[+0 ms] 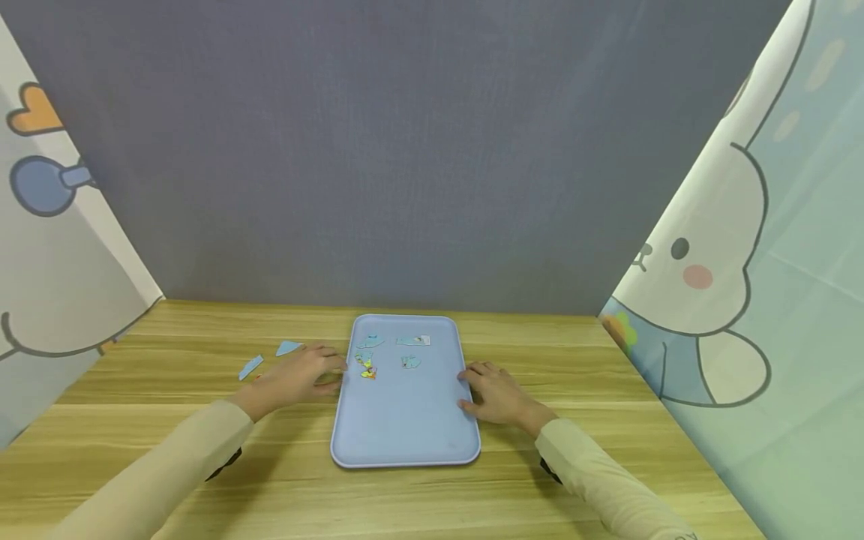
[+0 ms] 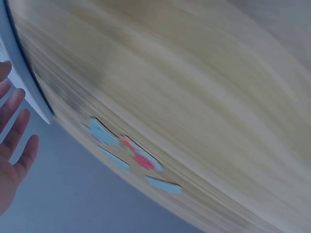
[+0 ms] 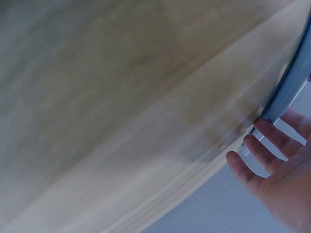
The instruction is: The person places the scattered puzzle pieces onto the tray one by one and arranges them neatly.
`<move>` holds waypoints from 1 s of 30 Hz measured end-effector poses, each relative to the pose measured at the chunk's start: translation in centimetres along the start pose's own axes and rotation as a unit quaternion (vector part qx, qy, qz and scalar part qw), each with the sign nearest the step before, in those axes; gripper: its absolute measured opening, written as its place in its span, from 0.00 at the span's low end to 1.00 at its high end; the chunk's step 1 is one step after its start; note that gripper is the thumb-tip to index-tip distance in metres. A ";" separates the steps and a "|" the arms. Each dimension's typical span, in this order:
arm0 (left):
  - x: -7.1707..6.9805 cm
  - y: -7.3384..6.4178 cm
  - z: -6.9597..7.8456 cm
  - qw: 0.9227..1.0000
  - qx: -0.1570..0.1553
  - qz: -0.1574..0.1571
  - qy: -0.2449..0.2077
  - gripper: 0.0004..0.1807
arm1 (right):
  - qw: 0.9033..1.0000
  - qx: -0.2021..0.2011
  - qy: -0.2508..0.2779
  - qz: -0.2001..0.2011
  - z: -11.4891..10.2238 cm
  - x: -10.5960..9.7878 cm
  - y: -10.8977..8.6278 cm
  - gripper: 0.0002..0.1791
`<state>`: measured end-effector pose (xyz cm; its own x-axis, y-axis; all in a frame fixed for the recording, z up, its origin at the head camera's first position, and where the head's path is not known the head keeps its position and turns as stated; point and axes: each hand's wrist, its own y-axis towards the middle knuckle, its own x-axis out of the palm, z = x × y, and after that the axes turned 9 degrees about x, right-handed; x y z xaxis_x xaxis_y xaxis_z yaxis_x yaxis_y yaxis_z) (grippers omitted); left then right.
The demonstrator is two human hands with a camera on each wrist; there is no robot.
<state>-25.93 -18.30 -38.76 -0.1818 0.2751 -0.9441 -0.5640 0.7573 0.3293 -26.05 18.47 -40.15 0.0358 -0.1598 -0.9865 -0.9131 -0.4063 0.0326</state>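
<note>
A pale blue tray (image 1: pixel 405 420) lies on the wooden table with several small, irregularly cut picture pieces in its upper part, among them a yellow one (image 1: pixel 369 372). At the tray's left rim is my left hand (image 1: pixel 300 375), its fingers loosely extended. My right hand (image 1: pixel 499 394) has its fingertips at the right rim, fingers relaxed; in the right wrist view they reach the tray's edge (image 3: pixel 286 92). Neither hand grips a picture piece. Whether the left fingertips press the rim or only sit beside it is hard to tell.
Left of the tray, partly behind my left hand, loose picture pieces lie on the table, including two light blue ones (image 1: pixel 250 367). The left wrist view shows several there, one with red (image 2: pixel 141 155). A grey panel (image 1: pixel 391 165) rises behind the table; printed cloths flank it.
</note>
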 end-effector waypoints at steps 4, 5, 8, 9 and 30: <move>-0.5 -1.2 -0.2 1.000 -0.024 -0.020 0.003 0.15 | 1.000 -0.005 -0.002 0.004 0.0 0.0 0.0 0.26; -0.7 -1.6 -0.3 0.999 -0.032 -0.024 0.002 0.15 | 1.000 -0.007 -0.002 0.006 -0.1 0.0 0.0 0.26; -1.0 -2.5 -0.5 0.998 -0.049 -0.030 0.006 0.16 | 1.000 -0.008 -0.004 0.006 -0.1 0.0 0.0 0.26; -1.0 -2.7 -0.7 0.998 -0.052 -0.031 0.010 0.16 | 1.000 -0.008 -0.005 0.006 -0.1 0.0 -0.1 0.26; -1.7 -5.7 -3.4 0.997 -0.071 -0.037 0.007 0.23 | 1.000 -0.003 -0.009 0.005 0.0 0.2 0.1 0.27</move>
<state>-25.14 -25.14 -39.14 -0.1467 0.2129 -0.9660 -0.6839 0.6838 0.2546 -26.13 18.44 -40.32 0.0201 -0.1477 -0.9888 -0.9112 -0.4096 0.0427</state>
